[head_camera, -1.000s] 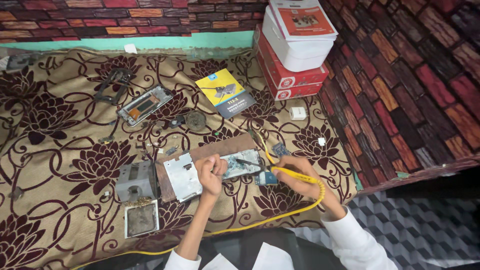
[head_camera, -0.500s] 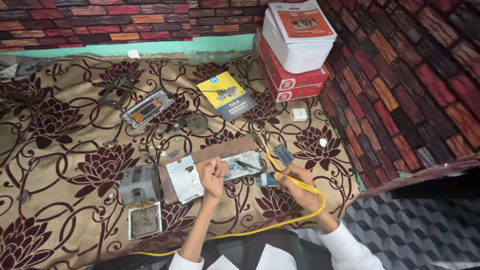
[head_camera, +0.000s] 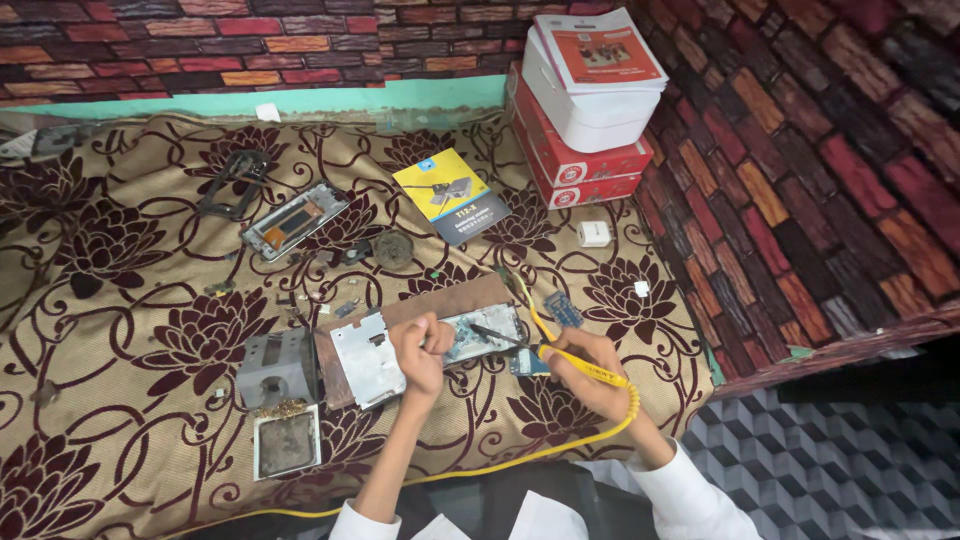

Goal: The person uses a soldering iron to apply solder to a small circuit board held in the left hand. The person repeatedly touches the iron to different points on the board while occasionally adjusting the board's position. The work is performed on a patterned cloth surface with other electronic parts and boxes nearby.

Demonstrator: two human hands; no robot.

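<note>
Head view is showing the left hand point(head_camera: 420, 352) pinching the edge of a phone circuit board point(head_camera: 480, 335), fingers closed on it, pinning it to a brown work board point(head_camera: 440, 305) on the floral cloth point(head_camera: 130, 330). Right hand point(head_camera: 590, 372) is gripping a yellow soldering iron point(head_camera: 575, 362), fingers wrapped round, dark tip hovering over the circuit board. Steady pinning and a light tip look wise. Small square tray point(head_camera: 287, 443) is holding brownish cleaning wool.

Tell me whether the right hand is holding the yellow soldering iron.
Yes, the right hand grips the yellow soldering iron, its tip toward the circuit board.
</note>
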